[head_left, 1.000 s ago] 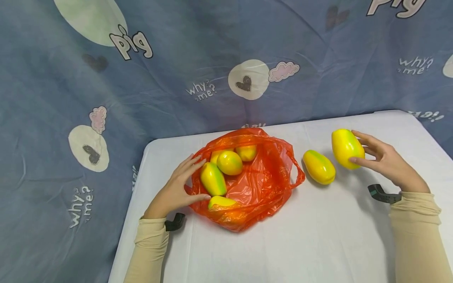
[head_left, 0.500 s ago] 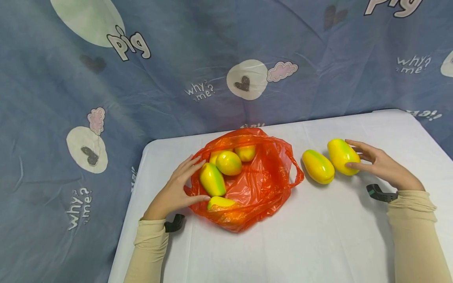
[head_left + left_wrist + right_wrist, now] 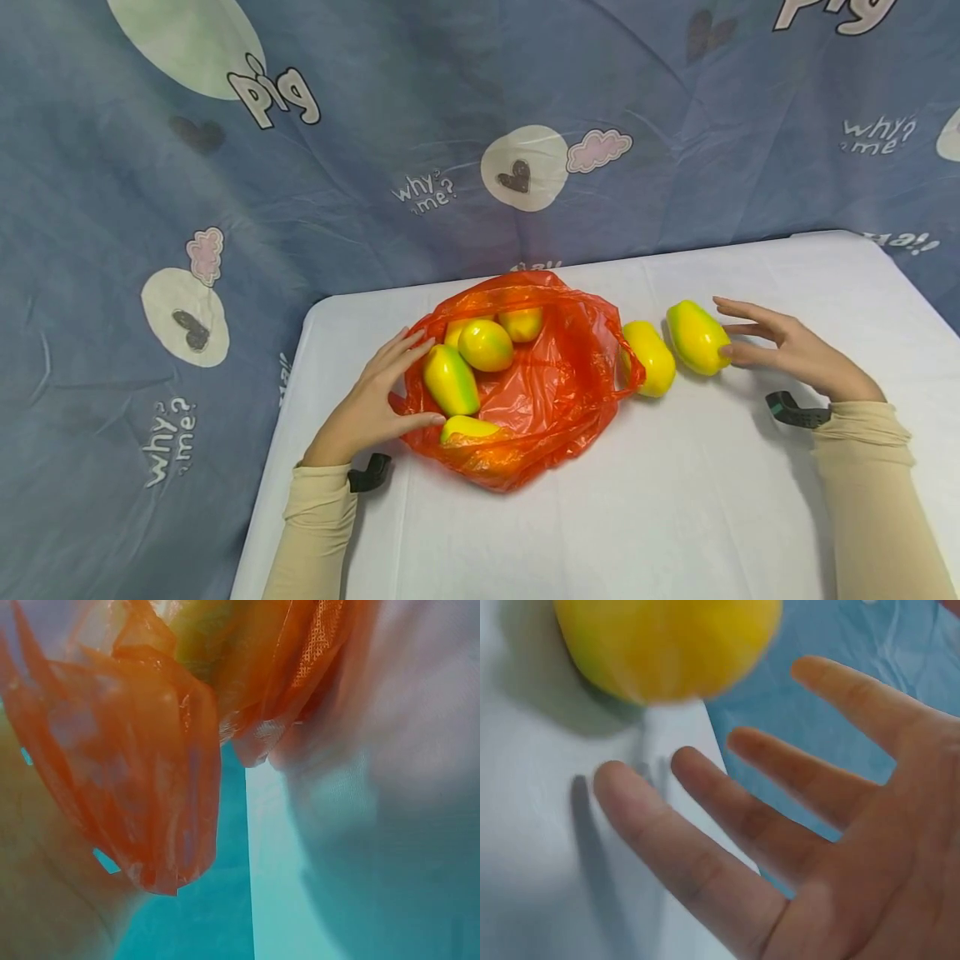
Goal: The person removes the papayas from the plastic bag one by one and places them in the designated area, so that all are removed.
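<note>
A red plastic bag (image 3: pixel 540 392) lies with its mouth facing up, several shiny yellow-green mangoes (image 3: pixel 452 381) inside. At its left rim my left hand (image 3: pixel 367 407) rests with thumb and fingers spread, touching the bag. In the left wrist view the bag's film (image 3: pixel 142 772) hangs close by and hides the fingers. Right of the bag, one mango (image 3: pixel 651 360) sits against its loop handle. Another mango (image 3: pixel 697 337) stands beside that one, just left of my right hand (image 3: pixel 787 348). The right wrist view shows this hand's fingers (image 3: pixel 697 870) extended, apart from the mango (image 3: pixel 667 645).
The things stand on a table with a white cloth (image 3: pixel 600 533). Behind and to the left hangs a blue printed curtain (image 3: pixel 360 108). Each wrist wears a dark band (image 3: pixel 798 411).
My right hand has lowered its mango to the table and let go, moving left. Both loose mangoes have shifted left, one now against the bag handle. My left hand stays put.
</note>
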`<action>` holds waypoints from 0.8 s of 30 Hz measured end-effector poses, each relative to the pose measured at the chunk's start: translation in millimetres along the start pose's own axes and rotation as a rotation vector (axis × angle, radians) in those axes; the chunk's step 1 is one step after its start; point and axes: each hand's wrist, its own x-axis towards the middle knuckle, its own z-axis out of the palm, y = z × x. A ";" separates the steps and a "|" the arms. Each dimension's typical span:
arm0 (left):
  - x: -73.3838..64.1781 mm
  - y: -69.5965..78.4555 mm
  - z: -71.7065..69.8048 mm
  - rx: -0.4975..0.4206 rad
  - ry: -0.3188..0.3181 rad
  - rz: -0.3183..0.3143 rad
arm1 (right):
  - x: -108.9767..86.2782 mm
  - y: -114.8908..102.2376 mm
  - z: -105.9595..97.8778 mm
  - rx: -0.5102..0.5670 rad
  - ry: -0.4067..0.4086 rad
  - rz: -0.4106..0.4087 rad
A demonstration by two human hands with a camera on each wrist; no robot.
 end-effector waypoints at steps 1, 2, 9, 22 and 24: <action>-0.1 -0.4 0.1 -0.001 0.001 0.001 | 2.1 -2.5 2.2 -0.014 0.006 0.002; -0.1 -0.7 0.1 -0.003 0.002 0.001 | 4.4 -4.2 4.6 -0.025 0.006 -0.002; -0.5 -1.4 -0.1 -0.006 0.005 0.002 | 9.0 -14.1 11.1 -0.059 0.019 -0.010; -0.2 -1.0 0.3 -0.021 0.003 0.002 | -1.2 -15.4 -2.4 -0.109 -0.026 0.014; -0.2 -1.6 0.7 -0.022 0.002 0.002 | -2.0 -14.2 -3.2 -0.108 -0.030 0.016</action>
